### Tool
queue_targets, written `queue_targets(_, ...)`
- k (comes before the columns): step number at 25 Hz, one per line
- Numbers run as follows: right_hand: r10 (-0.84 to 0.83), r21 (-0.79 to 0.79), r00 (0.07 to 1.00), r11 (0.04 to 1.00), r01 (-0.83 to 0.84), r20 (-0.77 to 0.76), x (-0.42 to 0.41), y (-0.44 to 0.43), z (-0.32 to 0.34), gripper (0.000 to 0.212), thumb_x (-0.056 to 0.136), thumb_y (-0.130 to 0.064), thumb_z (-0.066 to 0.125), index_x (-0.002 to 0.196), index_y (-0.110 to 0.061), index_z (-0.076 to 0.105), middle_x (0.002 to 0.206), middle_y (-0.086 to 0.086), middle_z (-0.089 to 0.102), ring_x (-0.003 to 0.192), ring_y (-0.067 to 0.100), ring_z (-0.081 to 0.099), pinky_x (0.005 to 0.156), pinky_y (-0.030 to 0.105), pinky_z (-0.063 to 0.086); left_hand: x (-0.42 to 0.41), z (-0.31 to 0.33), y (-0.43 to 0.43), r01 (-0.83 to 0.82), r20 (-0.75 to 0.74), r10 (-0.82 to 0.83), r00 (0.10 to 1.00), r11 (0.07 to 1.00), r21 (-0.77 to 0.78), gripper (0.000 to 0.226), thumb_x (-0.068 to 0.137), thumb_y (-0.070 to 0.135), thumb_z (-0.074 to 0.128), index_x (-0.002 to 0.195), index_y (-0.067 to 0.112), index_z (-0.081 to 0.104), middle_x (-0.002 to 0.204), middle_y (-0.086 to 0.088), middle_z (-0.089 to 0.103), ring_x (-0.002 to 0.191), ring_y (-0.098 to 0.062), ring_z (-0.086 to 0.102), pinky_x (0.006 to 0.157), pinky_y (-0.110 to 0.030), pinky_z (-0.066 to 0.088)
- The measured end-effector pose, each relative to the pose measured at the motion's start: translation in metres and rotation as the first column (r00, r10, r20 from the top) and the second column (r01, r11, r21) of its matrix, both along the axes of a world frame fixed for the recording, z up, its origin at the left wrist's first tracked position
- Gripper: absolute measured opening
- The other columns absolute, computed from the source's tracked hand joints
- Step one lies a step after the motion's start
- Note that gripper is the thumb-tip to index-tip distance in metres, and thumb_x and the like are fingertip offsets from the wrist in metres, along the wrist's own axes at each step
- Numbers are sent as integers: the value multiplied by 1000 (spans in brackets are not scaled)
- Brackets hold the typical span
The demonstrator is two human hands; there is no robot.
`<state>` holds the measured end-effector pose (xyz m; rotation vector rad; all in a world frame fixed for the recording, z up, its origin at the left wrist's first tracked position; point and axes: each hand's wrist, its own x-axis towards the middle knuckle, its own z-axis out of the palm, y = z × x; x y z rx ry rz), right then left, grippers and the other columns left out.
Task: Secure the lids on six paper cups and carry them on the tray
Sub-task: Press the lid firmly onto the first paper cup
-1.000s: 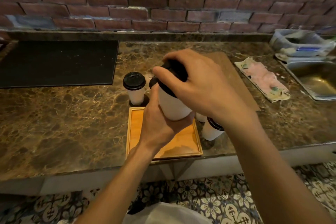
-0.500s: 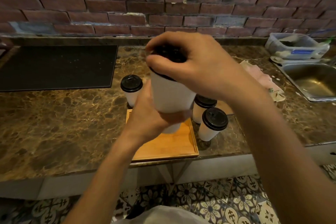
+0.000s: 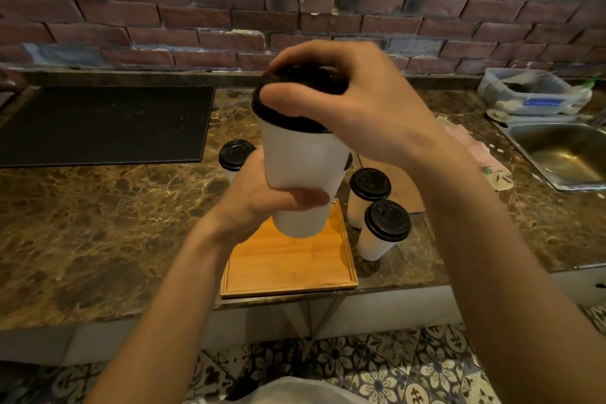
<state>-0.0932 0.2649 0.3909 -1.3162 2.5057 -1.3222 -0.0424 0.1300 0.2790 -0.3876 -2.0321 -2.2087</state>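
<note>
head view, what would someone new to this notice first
The eye lands on the white paper cup held up mid-frame, with the left hand gripping its body and the right hand curled over its black lid. Below it, a wooden tray sits at the front edge of the marble counter, with lidded cups standing on the stone just right of it.

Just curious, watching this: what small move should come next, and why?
Probably lower the white paper cup onto the orange wooden tray: its black plastic lid looks seated under the right hand, and the left hand holds it above the tray.
</note>
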Motion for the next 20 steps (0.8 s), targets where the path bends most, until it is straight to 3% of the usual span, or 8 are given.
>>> queue_targets(3, -274, 56, 946, 956, 287, -172, 3, -14, -1, 39, 81, -65, 55, 102, -32, 60, 88, -18, 56, 83, 3, 55, 65, 18, 44, -2, -3, 13, -315, -92, 310, 946, 947, -55, 80, 56, 32, 83, 125, 15, 46, 113, -3, 62, 104, -20, 63, 73, -30, 56)
queue_targets(7, -344, 183, 895, 897, 403, -285, 1, -32, -3, 42, 85, -63, 47, 88, -24, 62, 73, -10, 54, 66, 13, 50, 50, 27, 28, -3, -2, 19, -363, -85, 359, 930, 931, -40, 79, 55, 35, 83, 123, 18, 46, 112, -2, 62, 102, -17, 63, 71, -27, 55)
queue_targets(10, -86, 118, 980, 987, 108, -180, -7, -19, 7, 30, 89, -50, 57, 101, -25, 69, 91, -14, 66, 84, 5, 62, 69, 24, 52, 0, 1, 2, -221, -26, 220, 975, 973, -61, 72, 51, 31, 83, 116, 27, 51, 102, 8, 66, 95, -13, 66, 69, -24, 55)
queue_targets(12, 229, 59, 973, 972, -228, -12, -9, -8, 14, 28, 91, -35, 63, 116, -22, 65, 108, -12, 64, 100, 0, 61, 78, 16, 50, 2, 1, -9, -22, 7, 22, 1000, 1000, -18, 71, 51, 20, 79, 117, 11, 54, 98, -1, 69, 92, -21, 67, 73, -32, 54)
queue_targets(14, 346, 38, 937, 937, -348, 42, -11, -2, 16, 30, 92, -26, 62, 121, -19, 63, 115, -6, 63, 104, 3, 61, 80, 17, 49, 4, 3, -12, 50, 52, -50, 997, 999, -5, 74, 51, 16, 77, 118, -2, 52, 101, -15, 66, 93, -30, 65, 76, -41, 53)
queue_targets(16, 223, 97, 974, 971, -220, -21, -11, -8, 14, 30, 93, -31, 61, 121, -21, 64, 113, -9, 63, 103, 2, 59, 80, 15, 49, 6, 5, -6, -83, 39, 85, 996, 995, -51, 81, 51, 22, 81, 122, -1, 50, 109, -20, 62, 99, -32, 63, 76, -45, 55)
queue_targets(18, -53, 159, 987, 984, 78, -155, -4, -24, 8, 31, 93, -46, 54, 116, -28, 66, 106, -13, 65, 96, 5, 59, 77, 22, 51, 4, 4, 4, -324, -64, 318, 946, 937, -129, 85, 53, 31, 84, 126, 9, 47, 114, -11, 61, 102, -20, 63, 72, -31, 57)
queue_targets(20, -288, 174, 907, 920, 351, -307, 4, -40, -1, 36, 94, -53, 44, 109, -29, 66, 100, -9, 66, 89, 14, 59, 68, 34, 44, 4, 2, 11, -475, -126, 460, 879, 871, -130, 86, 55, 37, 83, 128, 16, 44, 117, -3, 60, 105, -11, 61, 71, -20, 53)
